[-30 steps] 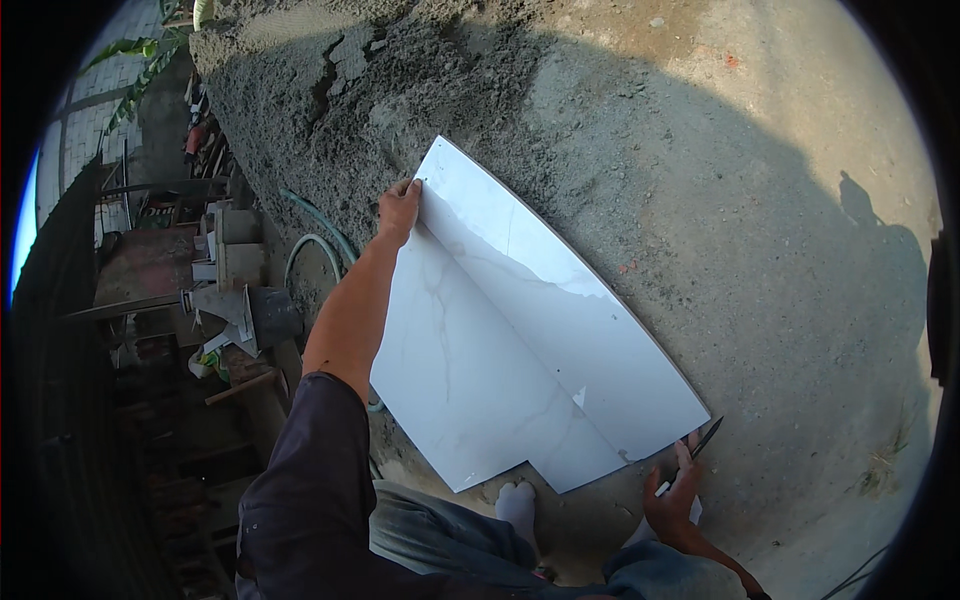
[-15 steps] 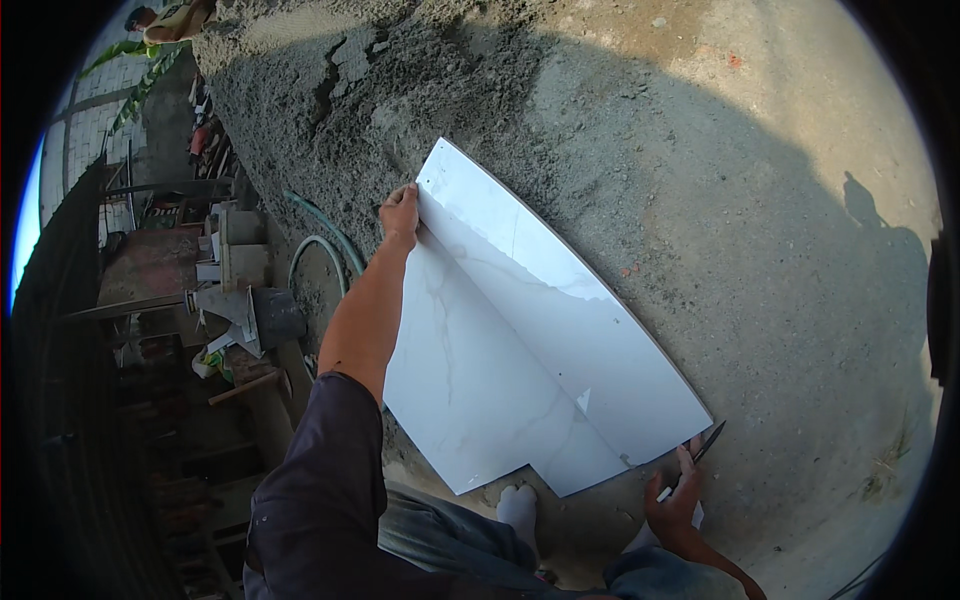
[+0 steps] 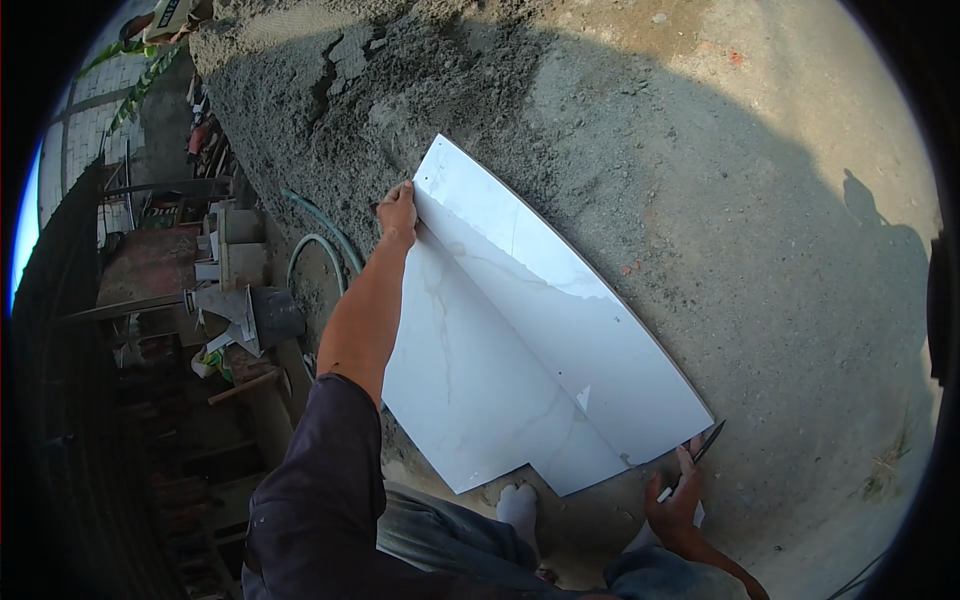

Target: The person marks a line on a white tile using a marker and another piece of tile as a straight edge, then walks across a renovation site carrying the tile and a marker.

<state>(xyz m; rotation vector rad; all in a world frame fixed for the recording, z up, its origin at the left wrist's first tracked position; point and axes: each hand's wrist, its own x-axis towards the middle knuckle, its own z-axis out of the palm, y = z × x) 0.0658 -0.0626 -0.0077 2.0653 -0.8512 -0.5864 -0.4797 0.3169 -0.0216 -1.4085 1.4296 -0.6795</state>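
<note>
A large white tile (image 3: 500,330) with grey marble veining and a notch cut in its near edge is held tilted before me. My left hand (image 3: 397,212) grips its far left edge, thumb on the face and fingers behind. At its near right corner, my right hand (image 3: 676,505) is closed around a thin dark pointed tool (image 3: 711,440), whose exact kind I cannot make out. A short white stick, perhaps a marker (image 3: 664,495), also pokes out of that hand. The right fingertips are partly hidden near the tile's corner.
A heap of wet grey sand or mortar (image 3: 400,90) lies beyond the tile. To the left are a green hose (image 3: 330,240), a dark bucket (image 3: 278,318) and tile offcuts (image 3: 240,325). My white-covered foot (image 3: 518,512) stands below the notch. Far upper left, another person (image 3: 165,20) is partly visible.
The tile's far end and my left hand have shifted very slightly left and up. Both grips look the same. The person at the far upper left has changed posture.
</note>
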